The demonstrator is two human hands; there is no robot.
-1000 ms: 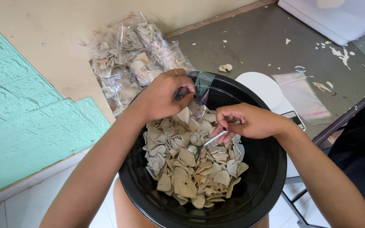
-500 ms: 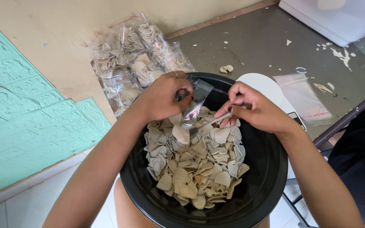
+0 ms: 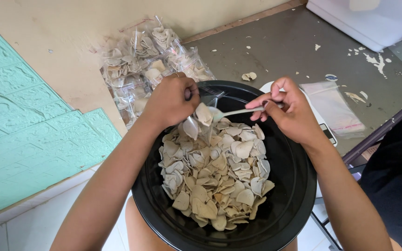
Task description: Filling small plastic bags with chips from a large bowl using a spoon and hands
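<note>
left hand pinching mouth of clear plastic bag, held over far rim of black bowl. right hand closed on spoon, tip with chips at bag mouth. below both grips, chips heaped in bowl; packed bags beyond left hand.

Both forearms bare, no sleeves; ring on left hand; dark garment at right.

Even, bright daylight throughout; shadows soft and short. Slight glare on the clear bags at far left. Focus sharp at centre. Wide-angle bending is evident toward the frame edges.
</note>
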